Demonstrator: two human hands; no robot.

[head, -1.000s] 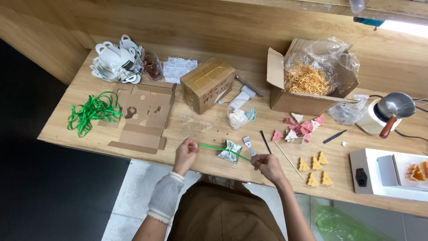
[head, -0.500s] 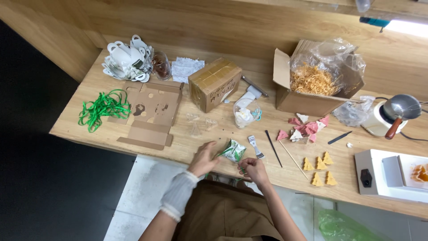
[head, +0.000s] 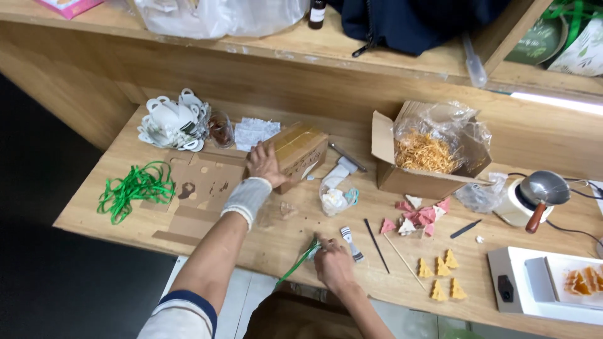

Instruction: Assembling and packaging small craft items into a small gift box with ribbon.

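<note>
A: Two hands, now well apart. Where a second ago both pulled the green ribbon (head: 295, 267) taut, the left hand (head: 264, 164) has reached to eleven o'clock, fingers spread flat on the taped cardboard box (head: 300, 149).

B: And the right hand (head: 331, 262)?

A: Closed at six o'clock, pinning ribbon and a small packet. Flattened cardboard (head: 200, 188), a clear cup (head: 334, 196) and black stick (head: 375, 243) lie between and beside.

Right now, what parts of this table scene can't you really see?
All from the head view:
- The small packet under the right hand: hidden by the hand, with only the green ribbon poking out.
- The left hand on the taped cardboard box: its fingertips are hidden behind it.
- The white machine: cut off by the right edge.
- The jar contents: too small to tell.
</note>
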